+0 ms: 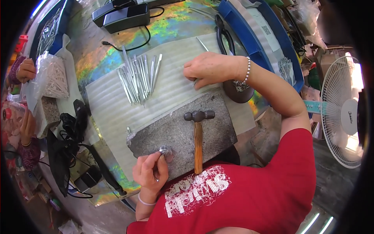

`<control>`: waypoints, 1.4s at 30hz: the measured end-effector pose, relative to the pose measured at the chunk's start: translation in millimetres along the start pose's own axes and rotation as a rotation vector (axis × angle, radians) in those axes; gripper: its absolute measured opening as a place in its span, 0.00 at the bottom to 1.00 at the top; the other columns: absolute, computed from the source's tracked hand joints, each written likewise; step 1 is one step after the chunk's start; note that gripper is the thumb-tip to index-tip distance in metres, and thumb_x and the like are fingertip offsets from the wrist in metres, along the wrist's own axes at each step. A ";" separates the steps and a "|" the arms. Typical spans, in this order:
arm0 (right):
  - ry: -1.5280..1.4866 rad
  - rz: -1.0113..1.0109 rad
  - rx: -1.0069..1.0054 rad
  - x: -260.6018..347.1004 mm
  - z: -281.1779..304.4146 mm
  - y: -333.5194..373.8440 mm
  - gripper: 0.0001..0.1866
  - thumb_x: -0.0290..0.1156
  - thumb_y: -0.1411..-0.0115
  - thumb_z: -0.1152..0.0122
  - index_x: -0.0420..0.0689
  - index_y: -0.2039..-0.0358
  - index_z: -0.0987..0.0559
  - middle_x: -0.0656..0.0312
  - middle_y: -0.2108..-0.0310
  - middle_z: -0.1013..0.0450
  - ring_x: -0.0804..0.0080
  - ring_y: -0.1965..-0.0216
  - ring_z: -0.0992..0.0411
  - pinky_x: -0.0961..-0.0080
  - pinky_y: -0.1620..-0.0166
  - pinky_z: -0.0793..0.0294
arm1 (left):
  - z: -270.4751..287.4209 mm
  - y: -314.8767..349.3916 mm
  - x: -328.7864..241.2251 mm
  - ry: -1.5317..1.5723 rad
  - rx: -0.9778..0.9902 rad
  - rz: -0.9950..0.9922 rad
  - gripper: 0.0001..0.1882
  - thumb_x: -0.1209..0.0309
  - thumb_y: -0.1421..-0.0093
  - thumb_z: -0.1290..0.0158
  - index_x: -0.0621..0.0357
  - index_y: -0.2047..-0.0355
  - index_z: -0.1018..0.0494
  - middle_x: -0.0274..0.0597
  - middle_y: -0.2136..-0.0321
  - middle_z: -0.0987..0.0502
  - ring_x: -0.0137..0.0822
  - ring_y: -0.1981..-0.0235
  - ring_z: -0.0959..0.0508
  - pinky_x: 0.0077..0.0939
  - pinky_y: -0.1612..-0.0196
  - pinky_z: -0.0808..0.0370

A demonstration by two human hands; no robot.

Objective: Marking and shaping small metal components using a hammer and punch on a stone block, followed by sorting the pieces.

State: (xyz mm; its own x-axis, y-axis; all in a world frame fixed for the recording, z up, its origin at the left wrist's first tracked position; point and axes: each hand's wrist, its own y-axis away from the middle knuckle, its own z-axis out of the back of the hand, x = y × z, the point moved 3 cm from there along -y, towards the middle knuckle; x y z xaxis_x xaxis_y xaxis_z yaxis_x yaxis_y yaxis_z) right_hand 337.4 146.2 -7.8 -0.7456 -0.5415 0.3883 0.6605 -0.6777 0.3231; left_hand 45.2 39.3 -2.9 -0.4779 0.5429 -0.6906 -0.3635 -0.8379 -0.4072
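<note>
My left hand (150,171) is closed in a pinch over the near left part of a grey stone slab (175,132). A thin silvery metal stick (157,180) shows below its fingers. At the fingertips a small round silver metal piece (165,150) rests on the slab. Across the slab lies a ball-peen hammer (198,144) with a wooden handle, touched by neither hand. My right hand (212,69) is pinched above the pale foam sheet (175,54), beyond the slab. A small silvery bit shows at its fingertips, too small to name. Left of it lies a pile of thin metal sticks (138,76).
Pliers (222,35) and a dark round bowl (239,93) of small metal pieces stand near my right wrist. Blue trays (249,35) line the right, beside a white fan (343,113). Black cables and a bag (58,156) lie left. Another person's hands (26,70) are at far left.
</note>
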 end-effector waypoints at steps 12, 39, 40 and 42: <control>0.186 -0.060 -0.038 16.6 -5.1 -3.5 0.07 0.23 0.53 0.45 0.34 0.74 0.29 0.48 0.72 0.29 0.49 0.65 0.27 0.62 0.60 0.28 | 0.4 -0.3 0.9 0.007 0.003 -0.008 0.10 0.79 0.51 0.41 0.58 0.67 0.26 0.36 0.82 0.28 0.29 0.88 0.33 0.21 0.85 0.38; -0.063 -0.494 -0.721 -33.8 -16.7 90.0 0.07 0.27 0.48 0.46 0.38 0.70 0.29 0.51 0.73 0.29 0.54 0.69 0.29 0.64 0.65 0.30 | -3.3 -4.1 -6.6 0.052 -0.057 -0.008 0.08 0.84 0.50 0.44 0.62 0.69 0.26 0.37 0.83 0.30 0.24 0.88 0.36 0.18 0.86 0.41; -0.096 -0.526 -0.724 -36.5 -16.0 80.9 0.07 0.28 0.49 0.46 0.38 0.70 0.29 0.51 0.73 0.28 0.53 0.70 0.28 0.63 0.66 0.30 | -3.0 -4.5 -7.6 0.041 -0.043 -0.008 0.08 0.84 0.50 0.44 0.62 0.69 0.26 0.37 0.83 0.30 0.24 0.88 0.36 0.18 0.86 0.41; -0.147 -0.568 -0.706 -42.6 -17.8 63.2 0.11 0.27 0.50 0.46 0.39 0.66 0.31 0.50 0.73 0.27 0.50 0.69 0.28 0.59 0.66 0.30 | -3.8 -4.1 -7.9 0.042 -0.044 -0.012 0.08 0.84 0.50 0.44 0.62 0.69 0.26 0.37 0.83 0.30 0.24 0.88 0.36 0.18 0.86 0.41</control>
State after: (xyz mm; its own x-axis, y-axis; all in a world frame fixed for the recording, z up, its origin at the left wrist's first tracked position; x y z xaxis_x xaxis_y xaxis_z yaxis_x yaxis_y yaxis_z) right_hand 409.4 117.6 -19.3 -0.8911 0.0018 0.4539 -0.0453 -0.9954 -0.0850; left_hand 53.4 38.3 2.0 -0.4395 0.5507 -0.7097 -0.3329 -0.8336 -0.4407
